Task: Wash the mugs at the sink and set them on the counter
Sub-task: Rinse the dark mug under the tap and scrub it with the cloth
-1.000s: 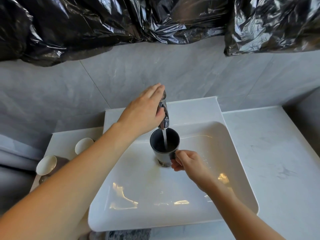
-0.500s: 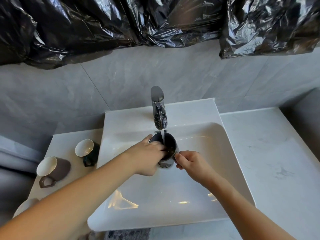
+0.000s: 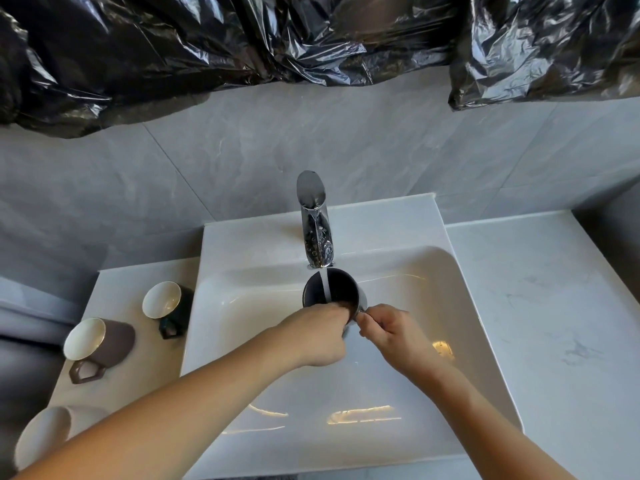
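Chrome tap (image 3: pixel 314 223) runs a thin stream of water (image 3: pixel 325 284) into a dark mug (image 3: pixel 332 289) held upright over the white sink (image 3: pixel 460 306), just below the spout. The left hand (image 3: pixel 311 336) curls over the mug's near rim, its fingers reaching inside the cup; its grip is closed on the mug. The right hand (image 3: pixel 391 332) meets it from the other side, thumb and fingers pinched at the mug's near right edge, where the handle appears to be, though the handle itself is mostly hidden. Both forearms stretch in from the bottom of the picture across the basin.

On the pale surface (image 3: pixel 117 282) left of the sink stand three more mugs. A black mug (image 3: pixel 168 303) with a cream inside sits nearest the basin. A brown mug (image 3: pixel 97 344) with a cream inside and an angular handle stands beside it, closer to the camera. A beige mug (image 3: pixel 45 434) shows at the bottom left, partly cut off by the left forearm. The marbled surface to the right of the sink stretches away toward the wall. Grey tiles (image 3: pixel 242 161) cover the wall behind the tap, and crumpled black plastic sheeting (image 3: pixel 207 39) hangs across the top.
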Available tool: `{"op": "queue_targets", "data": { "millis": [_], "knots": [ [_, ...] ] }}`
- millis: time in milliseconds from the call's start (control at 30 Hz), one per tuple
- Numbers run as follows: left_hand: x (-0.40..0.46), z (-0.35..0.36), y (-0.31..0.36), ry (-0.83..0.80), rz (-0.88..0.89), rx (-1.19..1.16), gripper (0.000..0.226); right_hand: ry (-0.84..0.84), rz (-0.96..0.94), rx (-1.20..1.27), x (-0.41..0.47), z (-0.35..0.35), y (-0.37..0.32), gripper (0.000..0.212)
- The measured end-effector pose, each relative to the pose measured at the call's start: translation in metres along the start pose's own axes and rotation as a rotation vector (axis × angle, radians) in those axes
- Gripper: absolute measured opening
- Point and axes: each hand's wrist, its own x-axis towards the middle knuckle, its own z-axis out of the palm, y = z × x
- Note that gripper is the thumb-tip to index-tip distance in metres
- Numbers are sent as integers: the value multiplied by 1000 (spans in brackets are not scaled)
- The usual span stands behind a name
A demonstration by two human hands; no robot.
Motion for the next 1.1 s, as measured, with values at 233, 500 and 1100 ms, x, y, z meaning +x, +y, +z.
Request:
{"op": "queue_targets", "data": {
  "millis": [233,500,1100],
  "knots": [
    [-11,-8,-7,-119,-36,-107,28,24,-104,-3,-2,-1,5,40],
    [-21,7,-16,-94,109,-177,65,-88,-69,8,-2,-17,-1,44],
    [0,-26,-39,-63,514,1068,65,-387,124,-92,21,-50,-14,37]
  ]
}}
